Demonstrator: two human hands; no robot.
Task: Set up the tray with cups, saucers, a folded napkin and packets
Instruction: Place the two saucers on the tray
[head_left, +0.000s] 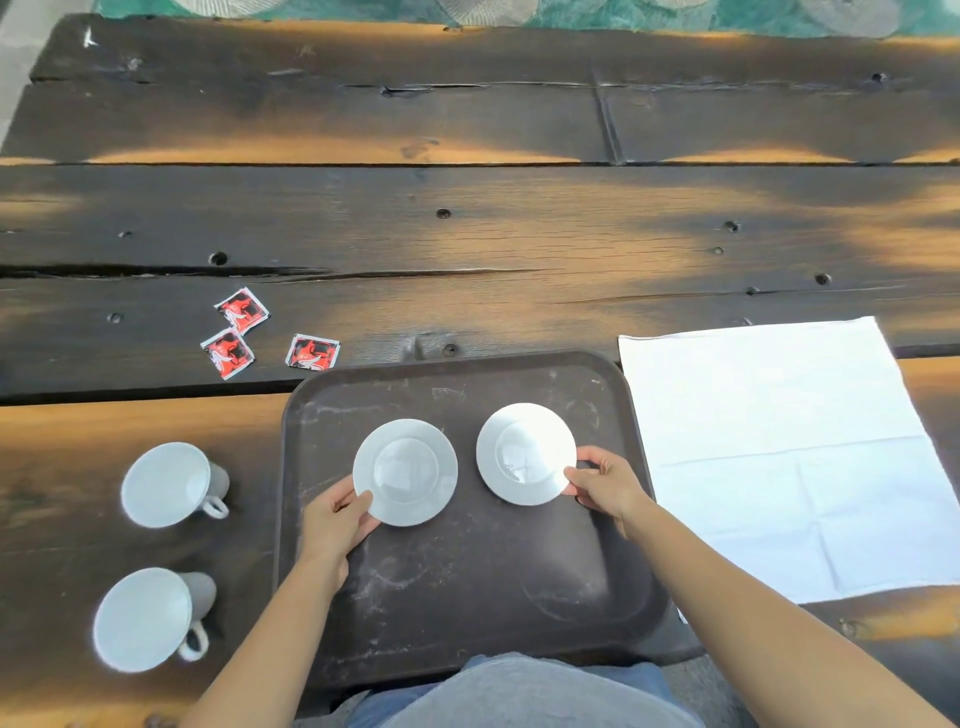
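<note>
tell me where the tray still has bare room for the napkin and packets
Free: the tray floor nearer the person, below both saucers, and a strip along its far rim. Crowded: its middle, where the left hand holds the left saucer and the right hand the right saucer.

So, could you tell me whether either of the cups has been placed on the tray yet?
No, both cups lie on their sides on the table left of the tray, which holds only the two saucers.

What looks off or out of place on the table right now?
Both cups, the far cup and the near cup, lie tipped on their sides left of the tray, mouths toward the camera. The tray's surface is scuffed with pale marks. The napkin lies unfolded. Nothing looks spilled or broken.
</note>
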